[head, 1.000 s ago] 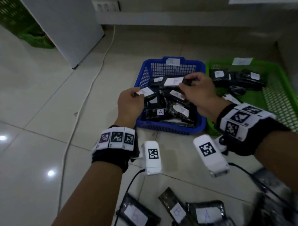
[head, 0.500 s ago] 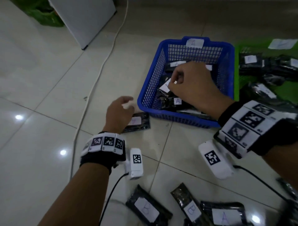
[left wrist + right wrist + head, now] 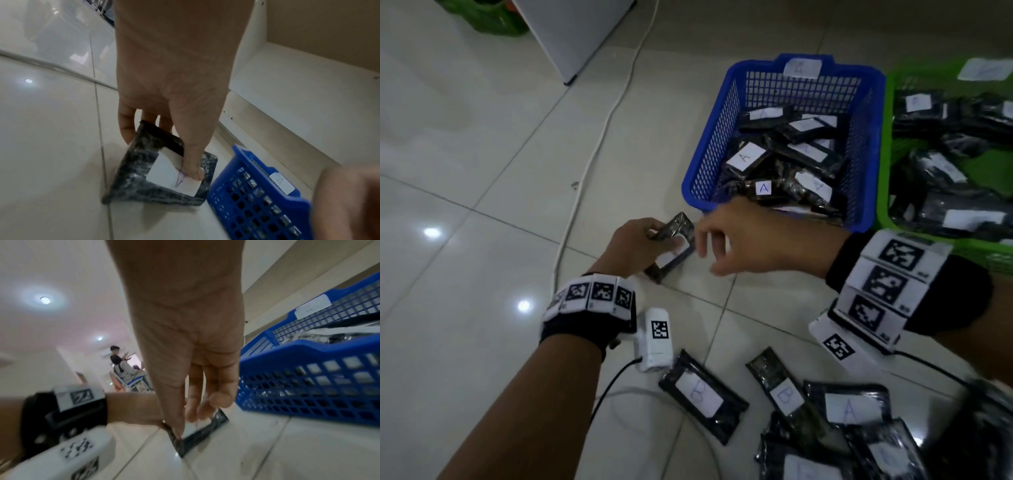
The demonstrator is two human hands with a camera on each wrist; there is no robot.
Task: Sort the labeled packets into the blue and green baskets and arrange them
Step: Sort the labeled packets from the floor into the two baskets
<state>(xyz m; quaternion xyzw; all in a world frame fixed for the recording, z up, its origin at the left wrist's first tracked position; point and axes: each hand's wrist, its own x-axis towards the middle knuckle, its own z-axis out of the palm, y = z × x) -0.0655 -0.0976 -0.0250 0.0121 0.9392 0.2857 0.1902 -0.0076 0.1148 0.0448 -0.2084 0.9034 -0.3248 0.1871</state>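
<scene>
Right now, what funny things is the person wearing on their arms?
Both forearms are bare. Each wrist has a black band wrapped with white squares printed with black checker-like codes. A small white box with another code hangs under each wrist, and a thin black cable runs from it.

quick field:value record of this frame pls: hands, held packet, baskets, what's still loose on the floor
left hand: grips black plastic packet with white label, thumb on label, packet tilted on white tile floor
right hand: beside the packet, fingers loosely curled, holds nothing
blue mesh basket: tagged A, holds A-labeled packets
green mesh basket: holds several packets, letters unreadable
loose packets: near the person, labels B, B, A legible
</scene>
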